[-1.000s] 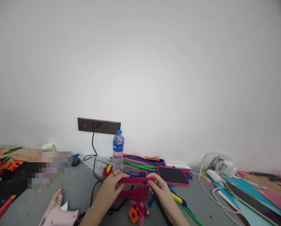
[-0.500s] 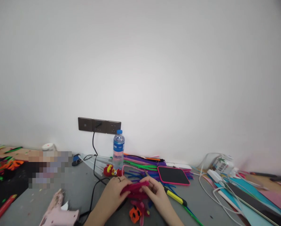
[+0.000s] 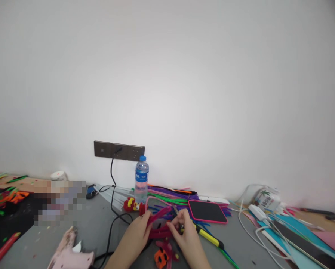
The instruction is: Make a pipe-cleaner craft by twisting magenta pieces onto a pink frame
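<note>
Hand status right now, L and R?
Left hand: closed, holding the magenta strips.
Right hand: thumb at the strips' near end on its side; whether it grips them cannot be told.

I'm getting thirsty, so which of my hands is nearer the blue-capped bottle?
Left. Your left hand is in front of the bottle; your right hand is farther away, in front and to its right.

soft, fairly bright indoor light, pale glow mid-wall [image 3: 167, 93], greyer corners, dark smudge at upper right, wide-angle stretch toward the sides, pixelated patch [image 3: 59, 201] over the left tabletop [image 3: 231, 243], hands [image 3: 138, 232] slightly soft in detail
</note>
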### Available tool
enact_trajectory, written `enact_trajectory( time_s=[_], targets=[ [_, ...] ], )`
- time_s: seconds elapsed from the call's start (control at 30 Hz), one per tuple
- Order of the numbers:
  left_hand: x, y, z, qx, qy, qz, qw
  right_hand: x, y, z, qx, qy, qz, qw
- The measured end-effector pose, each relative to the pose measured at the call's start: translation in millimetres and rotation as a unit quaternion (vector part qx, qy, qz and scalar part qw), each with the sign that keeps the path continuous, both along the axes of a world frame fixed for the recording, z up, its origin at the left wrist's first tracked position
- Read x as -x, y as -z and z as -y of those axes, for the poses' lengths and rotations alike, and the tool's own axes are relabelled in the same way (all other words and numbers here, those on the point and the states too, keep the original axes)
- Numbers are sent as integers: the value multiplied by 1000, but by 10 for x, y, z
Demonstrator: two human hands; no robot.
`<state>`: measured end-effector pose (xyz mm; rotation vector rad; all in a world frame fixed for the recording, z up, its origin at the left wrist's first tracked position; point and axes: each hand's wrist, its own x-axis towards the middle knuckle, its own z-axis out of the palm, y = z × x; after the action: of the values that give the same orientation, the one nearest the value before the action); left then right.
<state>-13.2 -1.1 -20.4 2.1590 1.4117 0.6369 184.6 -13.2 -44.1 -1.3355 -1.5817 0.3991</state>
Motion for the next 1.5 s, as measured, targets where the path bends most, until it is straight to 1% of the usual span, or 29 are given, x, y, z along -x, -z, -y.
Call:
enact_trajectory(
  time_s=[0.07, 0.17, 0.27, 0.43, 0.67, 0.83, 0.93, 1.03, 1.13, 1.2, 1.27, 1.33, 1.4, 1.43, 1.5],
  targets=[
    [-5, 11, -2, 14, -17, 7, 1000, 19, -55, 25, 16, -8, 75, 997],
    [-5, 12, -1, 29, -14, 14, 999, 59, -154, 68, 58, -47, 181, 981],
    [-12, -2, 8, 31, -12, 10, 999, 90, -208, 92, 84, -81, 221, 968],
    [-41, 12, 17, 30, -13, -26, 999, 99, -210, 67, 110, -94, 224, 964],
    [-56, 18, 3, 35, -8, -53, 998, 113, -194, -82, 146, -110, 203, 962],
    [-56, 15, -18, 61, -6, -57, 996, 186, -183, -145, 195, -87, 195, 957],
    [-48, 43, -29, 52, 3, -51, 997, 248, -209, -150, 208, -84, 194, 955],
    [-40, 60, -32, 45, 4, -45, 998, 255, -192, -139, 175, -104, 162, 966],
    [-40, 44, -27, 47, -1, -51, 998, 163, -156, -122, 135, -132, 72, 979],
    [-41, 28, -18, 48, 2, -49, 998, 50, -172, -115, 110, -128, 19, 985],
    [-38, 22, -7, 39, 8, -35, 999, -84, -226, -115, 73, -97, -23, 992],
    [-29, 29, 6, 27, 15, -13, 999, -212, -290, -123, 18, -34, -67, 997],
    [-18, 40, 18, 14, 21, 5, 1000, -311, -327, -136, -22, 23, -97, 995],
    [-13, 45, 22, 10, 25, 12, 1000, -346, -329, -145, -31, 35, -100, 994],
    [-10, 45, 27, 4, 31, 22, 999, -389, -302, -163, -33, 23, -70, 997]
  ],
)
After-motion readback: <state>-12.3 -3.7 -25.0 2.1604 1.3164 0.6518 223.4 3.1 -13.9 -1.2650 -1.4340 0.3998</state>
